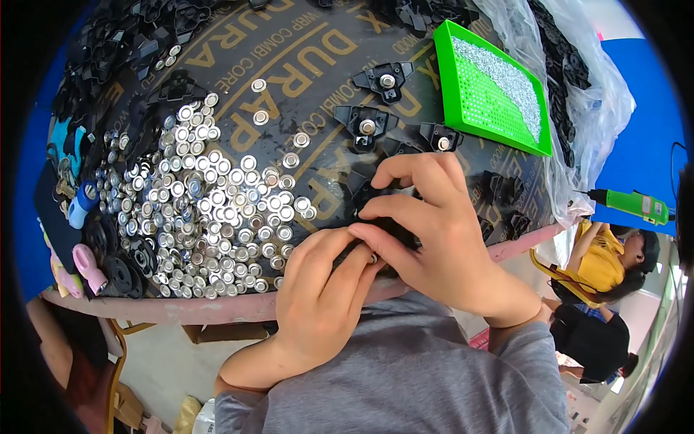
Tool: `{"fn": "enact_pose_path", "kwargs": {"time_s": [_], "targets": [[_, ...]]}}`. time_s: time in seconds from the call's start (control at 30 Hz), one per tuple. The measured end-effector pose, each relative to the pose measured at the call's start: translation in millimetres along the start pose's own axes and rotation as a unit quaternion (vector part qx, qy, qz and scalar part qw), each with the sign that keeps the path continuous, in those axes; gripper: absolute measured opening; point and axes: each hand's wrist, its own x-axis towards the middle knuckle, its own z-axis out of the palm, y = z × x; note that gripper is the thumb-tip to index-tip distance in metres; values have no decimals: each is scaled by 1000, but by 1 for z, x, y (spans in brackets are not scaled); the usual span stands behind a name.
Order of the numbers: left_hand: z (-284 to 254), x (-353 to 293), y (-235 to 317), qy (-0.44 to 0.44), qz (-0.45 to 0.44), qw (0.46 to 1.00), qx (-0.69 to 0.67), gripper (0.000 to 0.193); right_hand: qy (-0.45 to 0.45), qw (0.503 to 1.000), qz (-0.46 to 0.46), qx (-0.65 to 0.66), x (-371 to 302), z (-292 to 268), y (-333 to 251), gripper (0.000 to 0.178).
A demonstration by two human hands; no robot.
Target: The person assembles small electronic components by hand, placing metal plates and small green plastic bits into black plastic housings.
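A dark printed board [238, 87] is spread here, with a green tray [444, 79] set on it. Well left of the tray, silver discs [248, 162] are heaped; nearer to it, black plastic parts [370, 78] are laid out, some topped by a disc. Below-left of the tray, the left hand [318, 289] is curled, fingers together, a small metal piece [374, 258] glinting there; the right hand [441, 231] is held close, thumb and forefinger bent. What is pinched cannot be told! Discs: probably light, hard, slippery, best gripped by the rim; stiff parts, by their wings. Inside the tray, silvery bits [499, 69] are banked; right of it, black pieces [565, 69] are held in clear plastic [600, 87].
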Motion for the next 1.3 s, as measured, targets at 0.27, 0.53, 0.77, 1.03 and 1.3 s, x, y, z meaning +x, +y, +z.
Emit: {"fn": "enact_pose_path", "kwargs": {"time_s": [0.27, 0.53, 0.77, 1.03, 1.3], "targets": [[-1, -1, 0, 27, 2, 999, -45, 31, 10, 997, -7, -70, 1, 10, 0, 16], [-2, -3, 0, 39, 11, 998, -46, 31, 14, 998, 19, -57, -1, 11, -1, 22], [-2, -3, -1, 42, 15, 998, -42, 31, 8, 1000, 4, -3, -3, 13, 2, 21], [-7, -6, 0, 66, -5, 993, -97, 32, 38, 997, -8, 71, -12, -18, 1, 24], [-20, -8, 10, -3, 101, 984, -144, 33, 14, 977, 52, 209, -64, -18, -29, 30]]}}
